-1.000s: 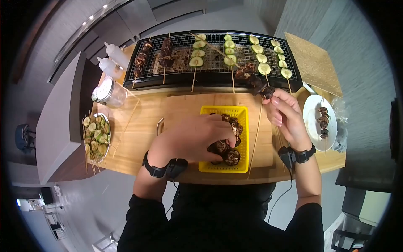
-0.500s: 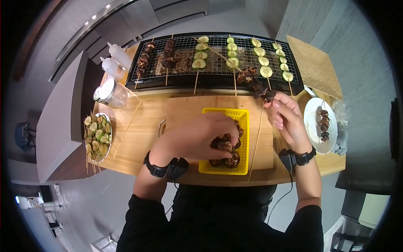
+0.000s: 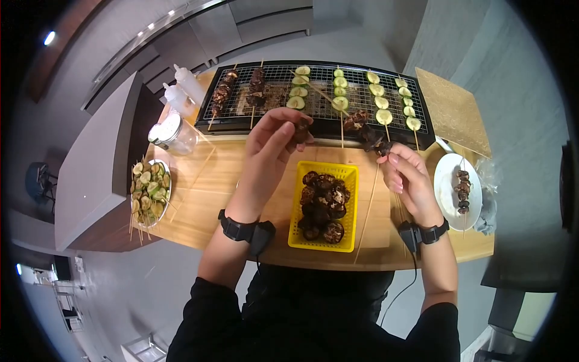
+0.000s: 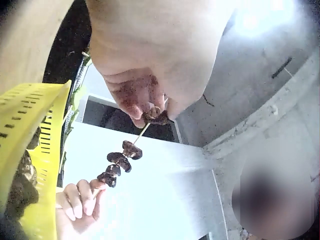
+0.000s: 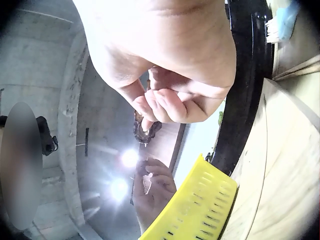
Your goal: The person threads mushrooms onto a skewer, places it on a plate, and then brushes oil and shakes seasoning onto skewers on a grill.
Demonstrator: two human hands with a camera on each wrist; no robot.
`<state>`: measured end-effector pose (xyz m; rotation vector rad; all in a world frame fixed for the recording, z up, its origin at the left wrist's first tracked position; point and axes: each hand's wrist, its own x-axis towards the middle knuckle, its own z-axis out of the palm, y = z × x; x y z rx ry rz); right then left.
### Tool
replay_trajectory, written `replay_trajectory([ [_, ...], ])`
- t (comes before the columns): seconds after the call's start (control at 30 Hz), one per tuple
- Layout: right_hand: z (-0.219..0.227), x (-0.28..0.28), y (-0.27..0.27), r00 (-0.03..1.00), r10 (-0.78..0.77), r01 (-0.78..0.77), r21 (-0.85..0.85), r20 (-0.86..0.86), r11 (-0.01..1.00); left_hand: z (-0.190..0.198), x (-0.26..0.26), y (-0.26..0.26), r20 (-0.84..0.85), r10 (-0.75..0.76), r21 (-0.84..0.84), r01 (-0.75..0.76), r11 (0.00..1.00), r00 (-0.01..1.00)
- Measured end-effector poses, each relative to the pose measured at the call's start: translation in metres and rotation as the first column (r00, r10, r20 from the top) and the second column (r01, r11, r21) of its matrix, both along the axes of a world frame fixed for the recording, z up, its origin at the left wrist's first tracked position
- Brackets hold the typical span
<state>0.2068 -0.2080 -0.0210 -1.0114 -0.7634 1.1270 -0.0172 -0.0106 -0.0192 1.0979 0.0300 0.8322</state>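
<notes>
My left hand (image 3: pixel 269 148) is raised over the wooden board and pinches a dark mushroom (image 3: pixel 300 130). To the right, my right hand (image 3: pixel 414 181) grips the lower end of a bamboo skewer (image 3: pixel 319 92), threaded with several dark mushrooms (image 3: pixel 357 119). Its bare tip points up and left over the grill. In the left wrist view the skewer's bare end runs up to the mushroom (image 4: pixel 157 117) at my left fingertips. Between and below the hands stands a yellow basket (image 3: pixel 354 208) of more dark mushrooms (image 3: pixel 324 202).
Behind, a black grill (image 3: pixel 277 123) bears several cucumber skewers (image 3: pixel 341 90) and two dark ones at left. Squeeze bottles (image 3: pixel 180 99) and a jar (image 3: pixel 178 133) stand left, above a plate of cucumber skewers (image 3: pixel 149 190). A white plate (image 3: pixel 445 196) holds one skewer at right.
My left hand has come up out of the yellow basket with a mushroom and moved towards the skewer's tip. My right hand keeps its grip on the skewer, nearly still.
</notes>
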Motion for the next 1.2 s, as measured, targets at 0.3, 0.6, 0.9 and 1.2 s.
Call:
replay_trajectory([
  [0.3, -0.001, 0.001, 0.0, 1.0, 0.012, -0.012, -0.034, -0.001, 0.999, -0.011, -0.003, 0.013, 0.016, 0.05, -0.343, -0.041, 0.939, 0.999],
  [0.6, 0.0, -0.003, 0.001, 0.999, -0.01, 0.012, -0.051, 0.036, 0.999, -0.018, -0.009, 0.023, 0.051, 0.039, -0.442, -0.012, 0.897, 0.998],
  [0.9, -0.001, -0.004, 0.001, 0.999, -0.002, 0.005, -0.068, 0.04, 0.998, -0.02, -0.008, 0.025, 0.051, 0.063, -0.362, -0.04, 0.931, 0.997],
  [1.2, 0.0, -0.003, 0.0, 0.999, 0.012, -0.01, -0.066, 0.039, 0.998, -0.019, -0.007, 0.024, 0.034, 0.1, -0.303, -0.086, 0.949, 0.994],
])
